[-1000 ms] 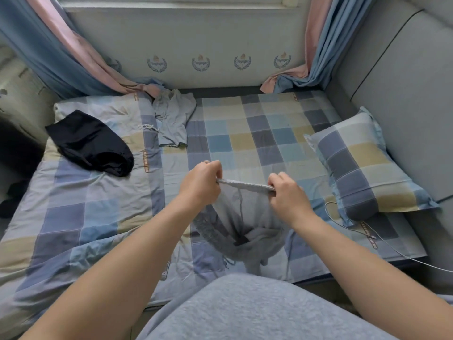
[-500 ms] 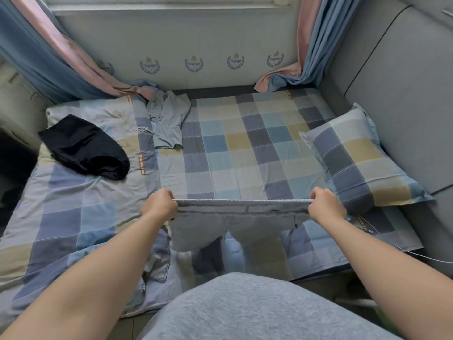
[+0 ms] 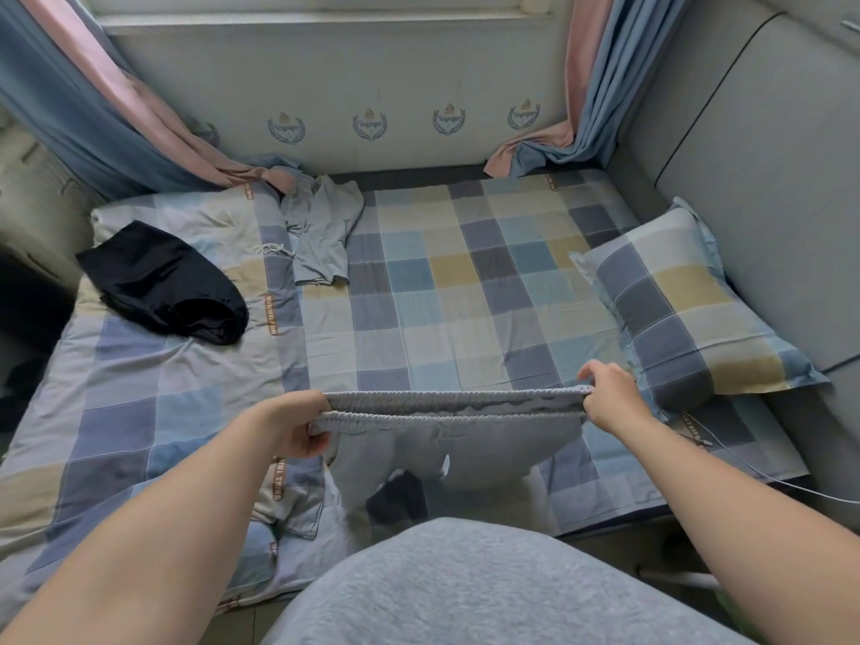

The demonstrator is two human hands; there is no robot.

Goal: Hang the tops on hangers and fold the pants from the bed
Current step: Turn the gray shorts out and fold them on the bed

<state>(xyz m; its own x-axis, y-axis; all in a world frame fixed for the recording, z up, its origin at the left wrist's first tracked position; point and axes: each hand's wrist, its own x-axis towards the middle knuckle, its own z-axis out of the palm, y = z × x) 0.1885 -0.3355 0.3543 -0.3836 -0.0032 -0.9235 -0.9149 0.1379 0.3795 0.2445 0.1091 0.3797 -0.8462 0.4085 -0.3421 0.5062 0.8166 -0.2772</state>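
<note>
Pants waistband [image 3: 456,402] now open, left hand [image 3: 298,423], right hand [image 3: 609,395] gripping, labels [image 3: 271,314] blurred

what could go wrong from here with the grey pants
The legs of the pants hang bunched below the waistband that the left hand and right hand hold taut; laid down like this, they may crease or slip off the near edge of the bed. A cable lies near the right hand, so the pants might snag it.

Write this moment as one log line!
grey pants: waistband stretched over bed | left hand: grips one waistband end | right hand: pinches the other end
</note>
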